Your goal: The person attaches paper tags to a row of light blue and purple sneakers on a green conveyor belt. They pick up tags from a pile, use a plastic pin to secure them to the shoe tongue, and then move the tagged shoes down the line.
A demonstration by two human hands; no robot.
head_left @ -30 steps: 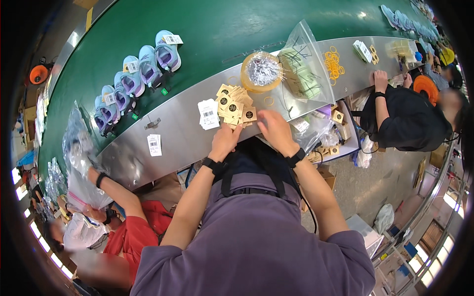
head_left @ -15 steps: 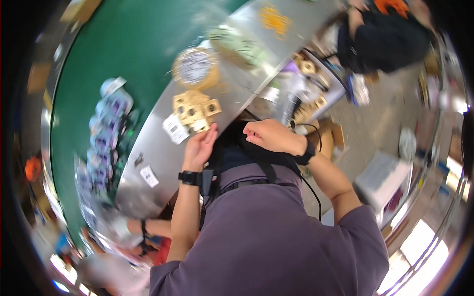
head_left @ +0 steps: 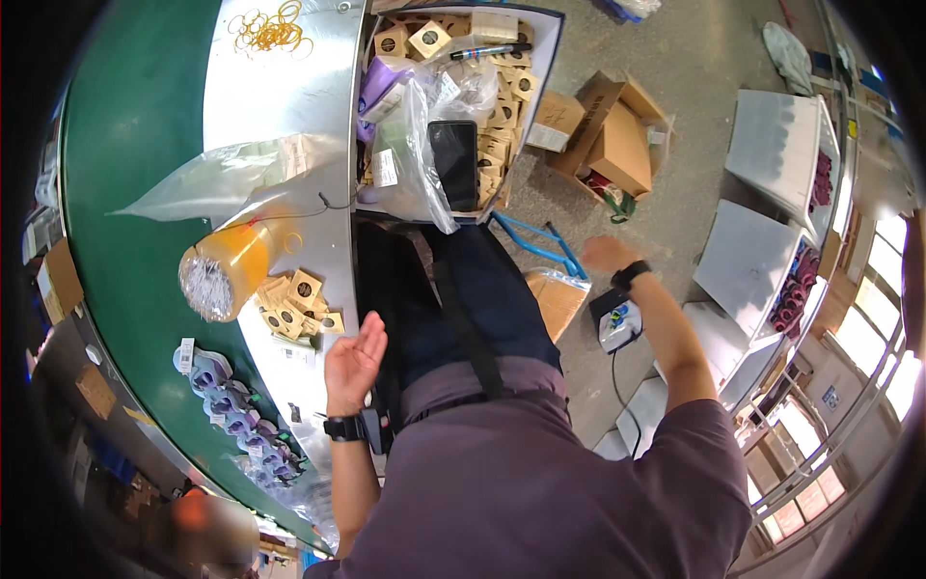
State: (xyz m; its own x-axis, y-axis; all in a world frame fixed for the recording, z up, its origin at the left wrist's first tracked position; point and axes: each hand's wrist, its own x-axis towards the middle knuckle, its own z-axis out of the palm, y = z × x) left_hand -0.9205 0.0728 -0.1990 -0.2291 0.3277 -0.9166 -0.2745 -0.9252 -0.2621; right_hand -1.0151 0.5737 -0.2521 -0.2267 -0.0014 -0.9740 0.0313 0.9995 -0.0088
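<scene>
1. Our right hand (head_left: pixel 610 254) has moved from over our lap out to the right, above the floor (head_left: pixel 714 48), and our view has swung rightward with it.
2. Our left hand (head_left: pixel 353 365) is at the near side of the desk (head_left: pixel 275 101), palm turned up, its fingers (head_left: pixel 370 334) loosely uncurled and holding nothing.
3. We see the right hand only as a blur – we cannot tell whether its fingers are apart or together.
4. Square tan tags (head_left: pixel 286 307) lie in a loose pile on the desk, just left and far of our left hand, not touching it.
5. Just beyond that pile we have a yellow tub (head_left: pixel 241 259) with silvery strands at its mouth; farther off come a clear bag (head_left: pixel 193 188) and, at the far end, orange rubber bands (head_left: pixel 270 31).
6. Along the left, on the green surface (head_left: pixel 125 280), we see a row of pale blue and purple shoes (head_left: pixel 231 410).
7. Beside the desk, on the far side of our lap, a lidless box (head_left: pixel 545 58) holds more tan tags, a crumpled plastic bag (head_left: pixel 410 145), a dark phone (head_left: pixel 453 166) and a marker (head_left: pixel 490 51).
8. Nearest our right hand is a blue metal frame (head_left: pixel 535 241), with cardboard boxes (head_left: pixel 622 154) farther off and white crates (head_left: pixel 743 265) to the right.
</scene>
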